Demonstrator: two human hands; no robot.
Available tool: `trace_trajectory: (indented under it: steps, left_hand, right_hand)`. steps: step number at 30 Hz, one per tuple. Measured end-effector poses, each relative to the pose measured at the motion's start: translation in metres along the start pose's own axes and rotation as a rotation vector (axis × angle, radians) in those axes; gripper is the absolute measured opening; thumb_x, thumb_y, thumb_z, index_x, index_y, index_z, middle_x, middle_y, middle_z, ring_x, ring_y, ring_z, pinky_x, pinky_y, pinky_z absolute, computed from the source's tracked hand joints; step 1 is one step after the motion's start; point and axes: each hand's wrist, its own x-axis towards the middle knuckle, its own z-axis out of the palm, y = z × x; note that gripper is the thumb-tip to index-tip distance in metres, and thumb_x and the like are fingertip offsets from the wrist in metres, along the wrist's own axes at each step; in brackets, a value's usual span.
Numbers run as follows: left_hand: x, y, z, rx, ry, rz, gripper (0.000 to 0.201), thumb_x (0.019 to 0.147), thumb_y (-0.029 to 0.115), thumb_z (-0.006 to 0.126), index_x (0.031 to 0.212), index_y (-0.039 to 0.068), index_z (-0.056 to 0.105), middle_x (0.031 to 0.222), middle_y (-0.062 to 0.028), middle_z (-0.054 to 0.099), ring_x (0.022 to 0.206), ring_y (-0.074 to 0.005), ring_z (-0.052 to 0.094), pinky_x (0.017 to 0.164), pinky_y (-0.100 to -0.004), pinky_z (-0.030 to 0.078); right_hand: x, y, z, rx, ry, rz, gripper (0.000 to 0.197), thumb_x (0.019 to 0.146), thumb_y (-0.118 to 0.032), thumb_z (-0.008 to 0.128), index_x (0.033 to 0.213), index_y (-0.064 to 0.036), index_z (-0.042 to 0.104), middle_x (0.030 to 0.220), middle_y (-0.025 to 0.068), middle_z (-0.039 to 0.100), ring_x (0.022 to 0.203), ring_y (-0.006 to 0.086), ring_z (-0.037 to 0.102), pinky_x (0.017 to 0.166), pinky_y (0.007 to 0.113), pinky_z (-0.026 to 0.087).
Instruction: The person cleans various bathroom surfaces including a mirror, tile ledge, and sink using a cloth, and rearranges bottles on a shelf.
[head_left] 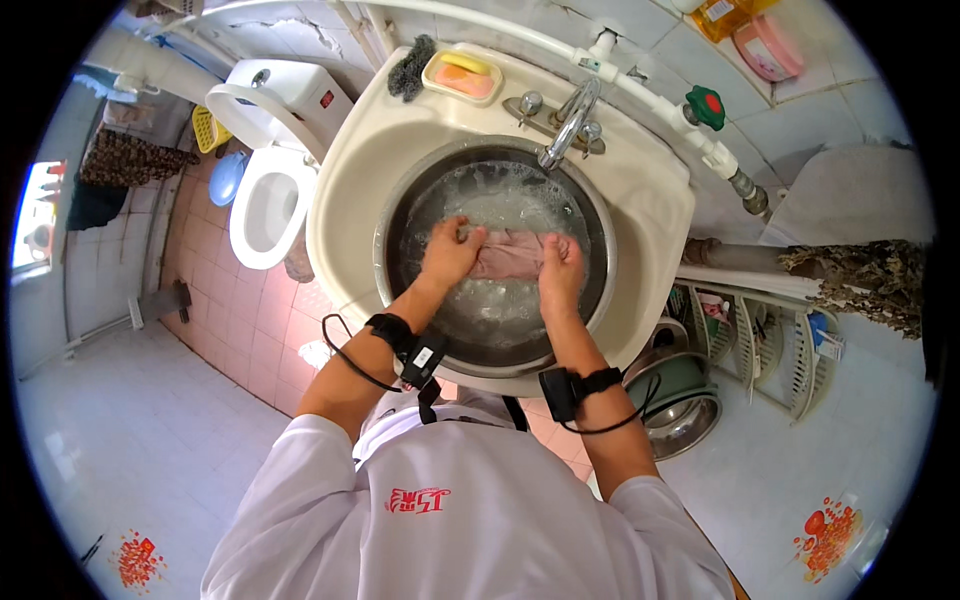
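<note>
A pink cloth [507, 256] is stretched between my two hands over soapy water in a round metal basin [388, 290]. My left hand [450, 252] grips the cloth's left end, its fingers curled. At the other end, my right hand [560, 265] is closed on the cloth. The basin sits inside a cream washbasin [345, 190]. Suds and bubbles cover part of the water around the cloth. Above the basin's far rim, a chrome tap [572, 125] points its spout toward the water; whether water runs from it, I cannot tell.
A soap dish [462, 78] with soap and a dark scouring pad [411, 68] lie on the washbasin's back ledge. To the left stands a white toilet [270, 207] with its lid raised. Metal basins [685, 420] and a plastic rack [760, 340] are at the right. White pipes [650, 98] run along the wall.
</note>
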Motion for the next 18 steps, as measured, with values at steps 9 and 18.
trace_trajectory:
  steps: [9, 18]
  left_hand:
    - [-0.054, 0.059, -0.004, 0.714, -0.188, 0.405, 0.119, 0.079, 0.032, 0.106, 0.183, 0.016, 0.051, 0.184, -0.0198, 0.051, 0.175, -0.0517, 0.037, 0.134, -0.0835, 0.035]
    - [-0.064, 0.097, -0.026, 0.071, -0.595, 0.185, 0.056, 0.087, 0.027, 0.101, 0.135, 0.005, 0.081, 0.104, -0.0132, 0.084, 0.093, -0.0265, 0.080, 0.088, -0.0438, 0.065]
  right_hand:
    - [-0.017, -0.019, -0.008, -0.155, -0.121, 0.056, 0.035, 0.125, -0.029, 0.074, 0.145, -0.0001, 0.073, 0.132, 0.0067, 0.079, 0.115, 0.0167, 0.073, 0.105, 0.033, 0.056]
    - [-0.074, -0.132, -0.031, 0.465, -0.358, 0.108, 0.026, 0.125, -0.028, 0.077, 0.139, -0.0056, 0.074, 0.130, 0.0043, 0.076, 0.114, 0.0164, 0.074, 0.098, 0.036, 0.061]
